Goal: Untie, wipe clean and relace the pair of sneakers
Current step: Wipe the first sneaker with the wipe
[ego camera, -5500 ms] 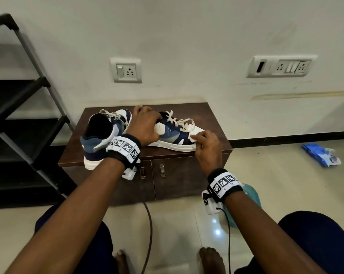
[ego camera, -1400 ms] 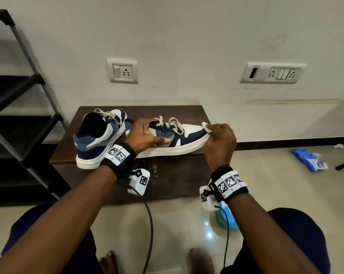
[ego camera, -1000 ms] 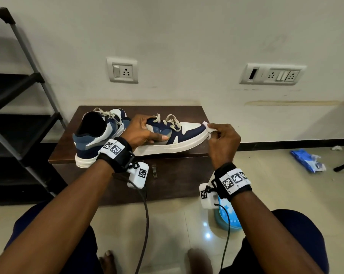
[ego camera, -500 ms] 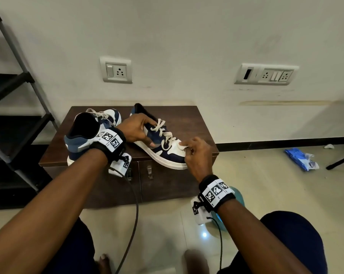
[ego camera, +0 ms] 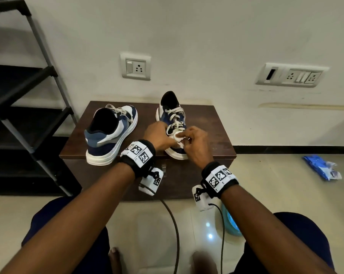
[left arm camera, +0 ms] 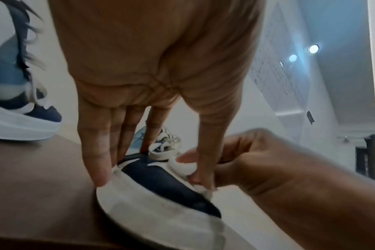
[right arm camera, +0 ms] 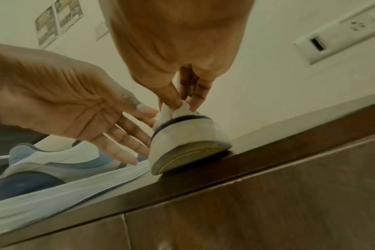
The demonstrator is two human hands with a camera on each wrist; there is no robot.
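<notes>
Hands (ego camera: 177, 138) on sneaker (ego camera: 174, 119) toe

- right-hand sneaker (ego camera: 174, 123): navy and white, cream laces still threaded and loose, upright on desk (ego camera: 210, 123), toe over the front edge, heel toward wall
- white wipe (ego camera: 178, 137): crumpled, pressed on its toe cap
- left-hand sneaker (ego camera: 109, 135): blue-grey-white, laced, upright, heel toward front edge, well apart from the first

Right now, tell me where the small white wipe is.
In the head view the small white wipe sits on the toe of the right-hand navy and white sneaker, pinched by the right hand, with the left hand alongside.
</notes>
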